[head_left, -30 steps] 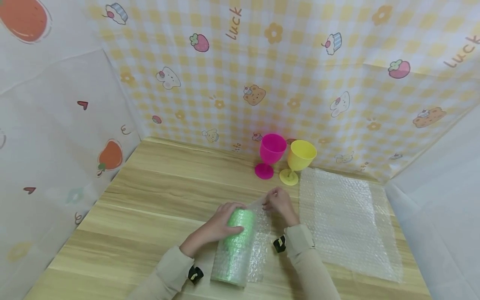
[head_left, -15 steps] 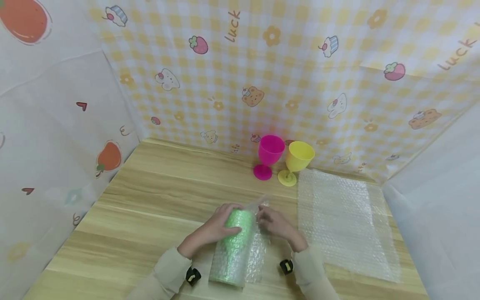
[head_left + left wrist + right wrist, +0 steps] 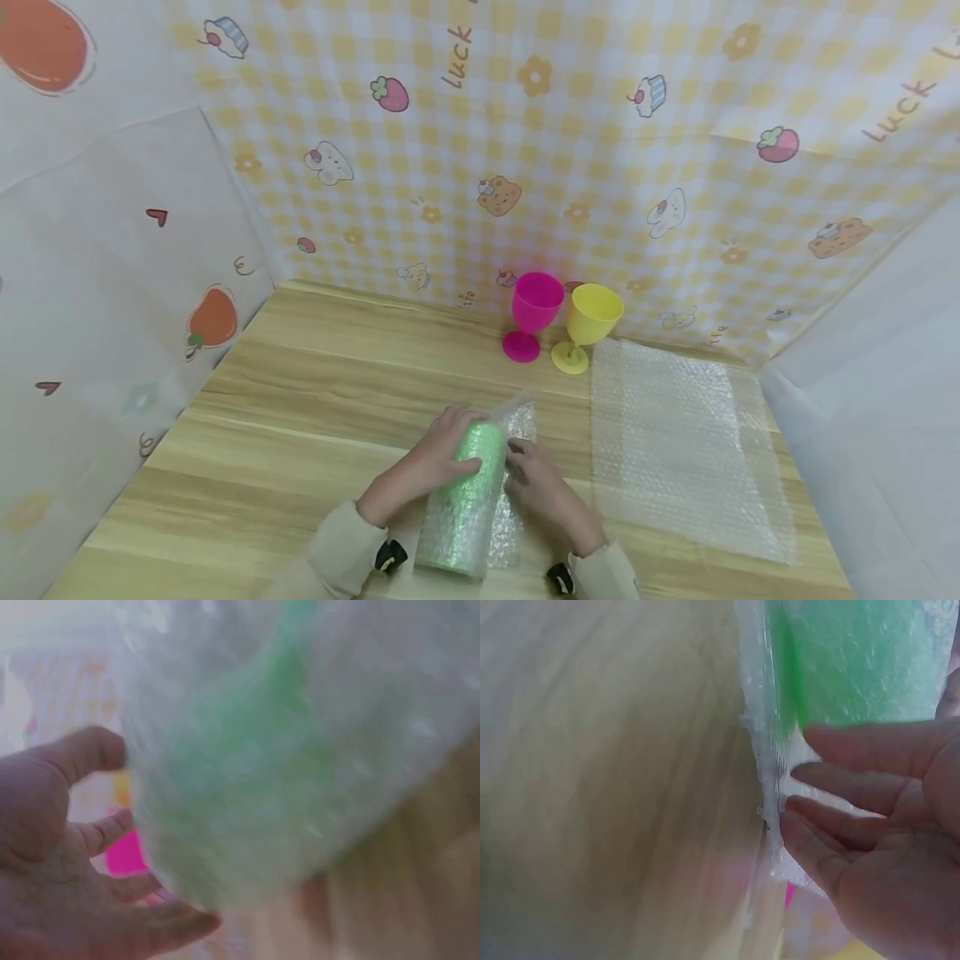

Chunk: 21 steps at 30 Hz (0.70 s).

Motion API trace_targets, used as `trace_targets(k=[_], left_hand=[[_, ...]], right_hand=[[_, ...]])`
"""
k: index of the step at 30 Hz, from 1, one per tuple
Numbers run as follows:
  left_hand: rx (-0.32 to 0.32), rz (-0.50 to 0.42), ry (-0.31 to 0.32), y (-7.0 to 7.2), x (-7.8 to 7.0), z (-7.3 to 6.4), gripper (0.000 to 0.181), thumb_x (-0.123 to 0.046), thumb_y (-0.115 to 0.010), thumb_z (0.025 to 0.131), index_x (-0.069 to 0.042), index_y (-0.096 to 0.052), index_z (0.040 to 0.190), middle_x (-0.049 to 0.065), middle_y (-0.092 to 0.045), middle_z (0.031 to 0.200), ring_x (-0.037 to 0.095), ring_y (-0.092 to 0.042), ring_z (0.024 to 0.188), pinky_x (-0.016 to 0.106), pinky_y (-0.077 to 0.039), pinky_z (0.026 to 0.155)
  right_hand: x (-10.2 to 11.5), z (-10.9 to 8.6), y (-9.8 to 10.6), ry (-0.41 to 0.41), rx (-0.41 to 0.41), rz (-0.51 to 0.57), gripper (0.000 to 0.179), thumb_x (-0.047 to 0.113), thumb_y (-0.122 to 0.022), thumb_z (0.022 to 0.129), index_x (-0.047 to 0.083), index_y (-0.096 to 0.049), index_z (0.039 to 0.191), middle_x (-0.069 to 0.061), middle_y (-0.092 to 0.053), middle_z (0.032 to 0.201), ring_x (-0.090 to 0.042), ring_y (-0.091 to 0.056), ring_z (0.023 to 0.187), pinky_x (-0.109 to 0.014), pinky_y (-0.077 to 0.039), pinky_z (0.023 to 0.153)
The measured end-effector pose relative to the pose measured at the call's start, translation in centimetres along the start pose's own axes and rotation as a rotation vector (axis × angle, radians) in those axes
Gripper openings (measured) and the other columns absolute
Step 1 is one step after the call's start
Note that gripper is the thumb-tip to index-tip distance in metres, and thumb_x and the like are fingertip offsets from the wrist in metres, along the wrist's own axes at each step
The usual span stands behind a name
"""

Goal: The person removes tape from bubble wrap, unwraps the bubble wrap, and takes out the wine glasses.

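Observation:
A green goblet [image 3: 480, 454] lies rolled in bubble wrap on the table, its stem faintly visible through the layers in the left wrist view. My left hand [image 3: 435, 458] holds the wide end of this roll, thumb on top and fingers around the far side. A loose flap of bubble wrap [image 3: 510, 529] spreads out on the roll's right side. Over that flap is my right hand [image 3: 543, 492], its fingers [image 3: 870, 746] extended towards the roll's side and touching the wrap, pinching nothing that I can see.
Behind the roll stand a pink goblet [image 3: 537, 302] and a yellow goblet [image 3: 594, 315], both upright. To the right, a flat sheet of bubble wrap [image 3: 682, 450] lies on the wooden table [image 3: 300, 392]. A checked cloth [image 3: 420, 167] hangs at the back.
My right hand has let go of the flap's far corner and come down and nearer along the roll's right side. My left hand keeps its hold on the roll.

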<state>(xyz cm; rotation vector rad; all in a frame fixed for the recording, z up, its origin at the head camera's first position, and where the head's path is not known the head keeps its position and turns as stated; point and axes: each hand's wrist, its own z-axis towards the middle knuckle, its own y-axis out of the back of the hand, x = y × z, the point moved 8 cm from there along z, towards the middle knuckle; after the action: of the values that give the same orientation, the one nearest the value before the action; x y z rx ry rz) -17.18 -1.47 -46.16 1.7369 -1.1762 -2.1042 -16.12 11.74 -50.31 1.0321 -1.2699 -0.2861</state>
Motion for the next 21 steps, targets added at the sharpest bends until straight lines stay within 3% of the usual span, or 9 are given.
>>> trace_targets(k=[4, 7, 11, 13, 15, 18, 21], left_hand=[[-0.031, 0.271, -0.092, -0.1, -3.2, -0.7, 0.055, -0.016, -0.067, 0.080, -0.014, -0.047, 0.131, 0.018, -0.040, 0.138, 0.037, -0.036, 0.127, 0.051, -0.043, 0.099], [-0.061, 0.483, -0.152, -0.4, -5.2, -1.3, 0.049, -0.020, -0.067, 0.079, -0.017, -0.053, 0.126, 0.012, -0.050, 0.121, 0.026, -0.047, 0.107, 0.036, -0.049, 0.084], [-0.025, 0.688, -0.156, -1.3, -5.8, -1.8, 0.041, -0.030, -0.067, 0.080, -0.023, -0.059, 0.120, 0.002, -0.049, 0.095, 0.014, -0.039, 0.079, 0.020, -0.034, 0.062], [0.023, 0.738, -0.121, -1.7, -5.4, -1.8, 0.041, -0.034, -0.067, 0.081, -0.026, -0.060, 0.120, 0.001, -0.048, 0.093, 0.014, -0.039, 0.077, 0.019, -0.033, 0.059], [0.059, 0.763, -0.070, -1.8, -4.7, -1.9, 0.046, -0.039, -0.067, 0.080, -0.028, -0.057, 0.124, 0.004, -0.050, 0.101, 0.016, -0.045, 0.083, 0.022, -0.041, 0.061], [0.063, 0.778, 0.003, -1.2, -3.5, -2.0, 0.057, -0.046, -0.067, 0.079, -0.031, -0.051, 0.131, 0.008, -0.051, 0.111, 0.020, -0.050, 0.088, 0.024, -0.045, 0.059], [0.049, 0.749, 0.052, -0.1, -2.5, -2.4, 0.067, -0.054, -0.065, 0.076, -0.031, -0.045, 0.136, 0.010, -0.050, 0.110, 0.018, -0.048, 0.081, 0.018, -0.040, 0.047]], right_hand=[[-0.1, -0.6, -0.7, -0.006, -0.003, 0.032, 0.050, 0.008, -0.061, 0.085, -0.002, -0.048, 0.132, -0.025, -0.033, 0.145, -0.045, -0.032, 0.131, -0.060, -0.029, 0.106], [0.0, -0.9, -0.8, -0.006, -0.023, 0.049, 0.051, 0.008, -0.061, 0.085, 0.000, -0.046, 0.133, -0.021, -0.035, 0.145, -0.043, -0.032, 0.132, -0.059, -0.028, 0.106], [0.0, -0.9, -0.7, -0.036, -0.033, 0.043, 0.043, 0.003, -0.059, 0.085, -0.001, -0.051, 0.128, -0.023, -0.035, 0.144, -0.044, -0.032, 0.132, -0.061, -0.028, 0.106], [-0.1, -0.9, -0.7, -0.058, -0.024, 0.034, 0.039, 0.002, -0.058, 0.085, -0.003, -0.053, 0.124, -0.026, -0.032, 0.145, -0.047, -0.030, 0.132, -0.062, -0.027, 0.105], [-0.1, -0.9, -0.7, -0.067, -0.015, 0.035, 0.038, 0.000, -0.058, 0.085, -0.004, -0.055, 0.122, -0.026, -0.032, 0.145, -0.048, -0.029, 0.132, -0.062, -0.026, 0.106], [0.0, -1.0, -0.7, -0.065, -0.014, 0.035, 0.039, -0.001, -0.057, 0.084, -0.006, -0.054, 0.123, -0.027, -0.032, 0.145, -0.048, -0.030, 0.132, -0.061, -0.026, 0.106], [0.2, -1.1, -0.7, -0.048, -0.024, 0.032, 0.040, -0.003, -0.057, 0.083, -0.008, -0.053, 0.122, -0.028, -0.032, 0.144, -0.048, -0.031, 0.131, -0.061, -0.027, 0.105]])
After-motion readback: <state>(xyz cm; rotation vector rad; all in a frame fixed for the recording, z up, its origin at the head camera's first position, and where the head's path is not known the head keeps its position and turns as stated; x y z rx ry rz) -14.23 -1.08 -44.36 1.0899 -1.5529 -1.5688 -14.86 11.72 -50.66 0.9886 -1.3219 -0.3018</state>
